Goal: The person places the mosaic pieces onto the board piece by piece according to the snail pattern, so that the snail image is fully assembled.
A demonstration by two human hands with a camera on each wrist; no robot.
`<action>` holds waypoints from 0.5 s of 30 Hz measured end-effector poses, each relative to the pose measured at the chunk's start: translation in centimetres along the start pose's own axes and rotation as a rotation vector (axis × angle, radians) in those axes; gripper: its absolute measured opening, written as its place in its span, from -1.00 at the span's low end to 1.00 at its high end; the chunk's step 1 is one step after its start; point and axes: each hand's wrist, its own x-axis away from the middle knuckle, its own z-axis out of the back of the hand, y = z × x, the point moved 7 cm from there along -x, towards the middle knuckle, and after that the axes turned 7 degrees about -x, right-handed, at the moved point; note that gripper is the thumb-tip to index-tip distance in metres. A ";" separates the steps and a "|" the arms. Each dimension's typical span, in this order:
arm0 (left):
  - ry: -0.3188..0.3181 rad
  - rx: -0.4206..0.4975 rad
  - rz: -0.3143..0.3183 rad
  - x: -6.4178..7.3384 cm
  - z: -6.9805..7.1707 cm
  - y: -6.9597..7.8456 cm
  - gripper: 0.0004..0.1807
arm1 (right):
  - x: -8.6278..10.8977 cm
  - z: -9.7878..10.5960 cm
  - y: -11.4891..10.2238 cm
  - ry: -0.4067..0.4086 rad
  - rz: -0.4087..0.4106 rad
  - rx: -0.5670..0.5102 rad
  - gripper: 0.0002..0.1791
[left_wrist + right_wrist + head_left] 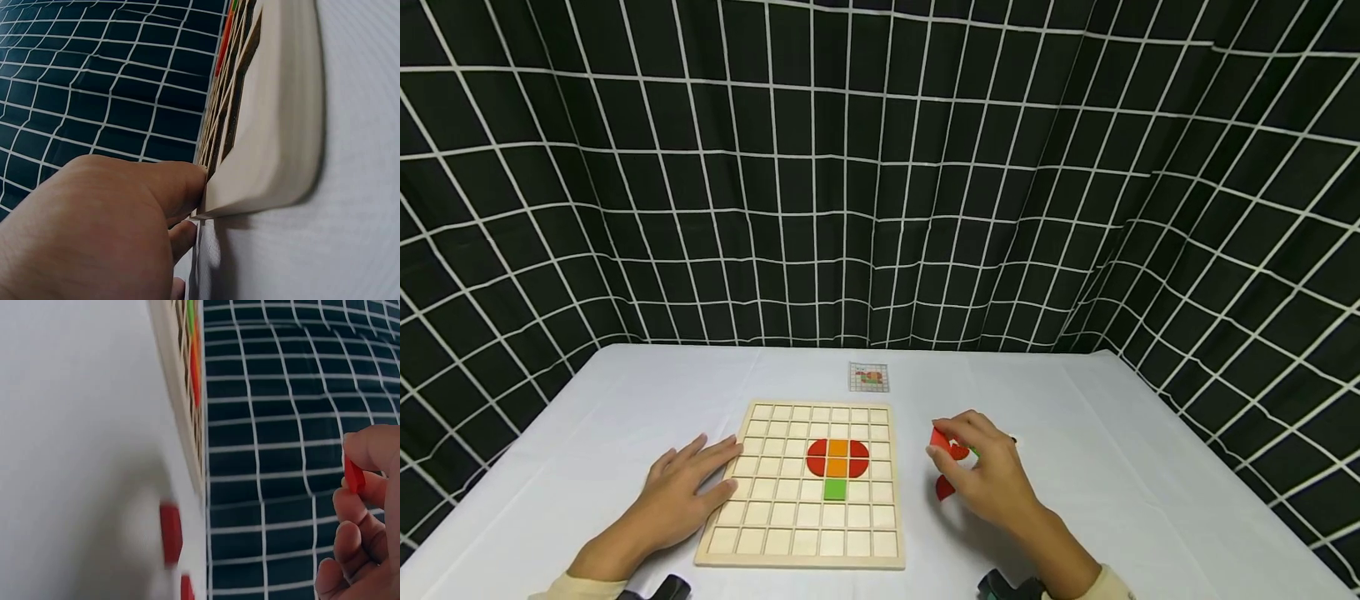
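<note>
A wooden grid board (781, 540) lies on the white table. On it sit orange squares (837, 457) flanked by rounded red pieces (817, 458), with a green square (834, 489) just below. My left hand (681, 496) rests at the board's left edge, fingers spread and fairly straight; the left wrist view has the thumb against the board's rim (275, 156). To the right of the board, my right hand (988, 471) pinches a red piece (354, 475) between thumb and fingers, raised above the table.
Below and behind the right hand lie loose red pieces (945, 487) and a bit of green (974, 451), partly hidden by it. A small pattern card (868, 377) lies beyond the board. A black curtain (865, 183) with white grid lines surrounds the table.
</note>
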 end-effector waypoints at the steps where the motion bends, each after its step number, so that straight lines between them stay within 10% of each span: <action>1: -0.001 0.001 0.000 0.0 0.0 0.0 -0.51 | -0.2 -0.3 -0.2 -0.005 -0.005 -0.003 -0.69; 15: -0.014 0.006 0.008 0.0 0.0 -0.1 -0.50 | -1.2 -5.2 -2.1 -0.088 -0.063 -0.084 -0.74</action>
